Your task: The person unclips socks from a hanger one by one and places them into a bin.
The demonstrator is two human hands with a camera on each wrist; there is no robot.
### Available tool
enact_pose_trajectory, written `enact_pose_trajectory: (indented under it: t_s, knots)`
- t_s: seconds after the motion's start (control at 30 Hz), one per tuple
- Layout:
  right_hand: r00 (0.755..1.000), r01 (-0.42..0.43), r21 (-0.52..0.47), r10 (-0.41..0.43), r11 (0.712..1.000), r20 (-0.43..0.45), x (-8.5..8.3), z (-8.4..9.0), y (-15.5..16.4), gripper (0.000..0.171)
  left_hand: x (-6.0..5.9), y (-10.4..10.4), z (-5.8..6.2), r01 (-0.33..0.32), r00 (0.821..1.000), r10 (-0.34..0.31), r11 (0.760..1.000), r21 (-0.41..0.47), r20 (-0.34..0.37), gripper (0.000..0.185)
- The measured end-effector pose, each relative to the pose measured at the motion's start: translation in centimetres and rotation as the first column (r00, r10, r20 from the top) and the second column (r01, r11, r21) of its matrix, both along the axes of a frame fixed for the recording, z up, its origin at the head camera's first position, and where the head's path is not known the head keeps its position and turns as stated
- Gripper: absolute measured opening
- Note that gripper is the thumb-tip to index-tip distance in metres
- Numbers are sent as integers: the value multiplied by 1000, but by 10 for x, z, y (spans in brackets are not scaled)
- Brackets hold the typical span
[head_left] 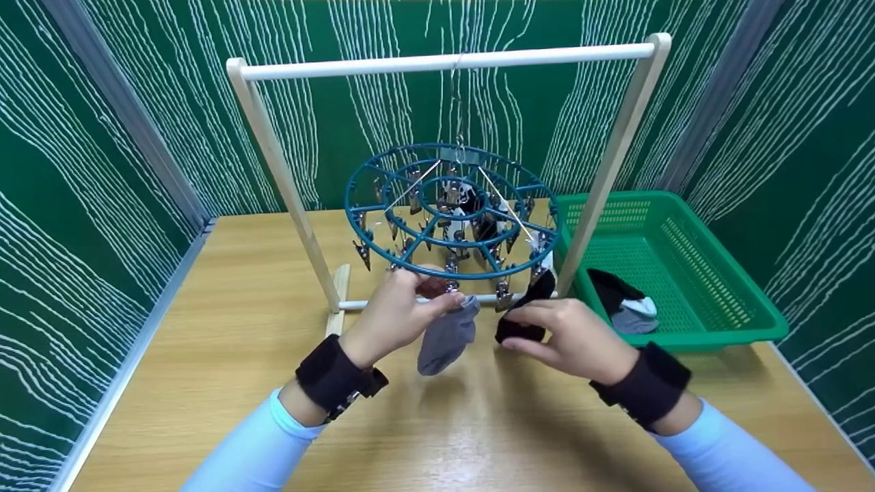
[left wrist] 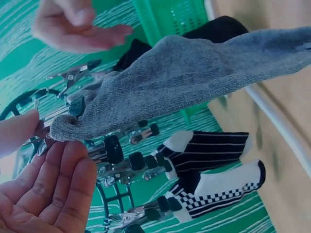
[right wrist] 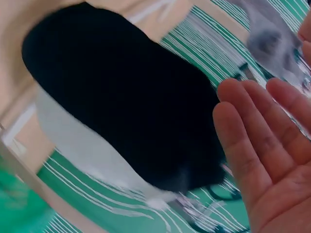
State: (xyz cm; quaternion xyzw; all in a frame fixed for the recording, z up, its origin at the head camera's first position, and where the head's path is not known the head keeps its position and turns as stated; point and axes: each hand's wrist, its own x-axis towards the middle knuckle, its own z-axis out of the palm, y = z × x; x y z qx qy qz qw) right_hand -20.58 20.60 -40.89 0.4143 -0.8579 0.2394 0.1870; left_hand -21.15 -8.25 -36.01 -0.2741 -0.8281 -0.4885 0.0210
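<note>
Your left hand (head_left: pixel 393 314) is pinching the clip holding a grey knit sock (head_left: pixel 448 336) on the round teal peg hanger (head_left: pixel 451 208); your right hand (head_left: pixel 574 338), fingers straight, is touching the hanging black sock (head_left: pixel 525 314). No writing is readable.

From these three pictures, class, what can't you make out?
- Head view: left hand covers the clip holding the grey sock.
- Right wrist view: black sock blurred; its clip is unclear.
- Head view: socks in the green plastic basket too small to count.
</note>
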Motion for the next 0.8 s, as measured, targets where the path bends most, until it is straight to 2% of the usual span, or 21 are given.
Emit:
enact_pose_trajectory:
  t_s: [0.23,0.47,0.7,0.8]
  knots:
    - [984,-24,-10,25,1000,177,-14,-19,-14,25,0,-1,0,-5,1000,5,1000,10,-13,17]
    - [933,-67,-57,83,996,349,-22,-34,-35,46,-1,-1,-1,-31,998,32,999,27,-56,17]
    - [873,-78,-170,149,982,464,-23,-45,-54,35,-1,-1,-3,-35,997,37,999,42,-62,20]
    - [868,-70,-194,155,978,471,-21,-48,-59,31,-2,-1,-4,-31,997,35,998,58,-71,20]
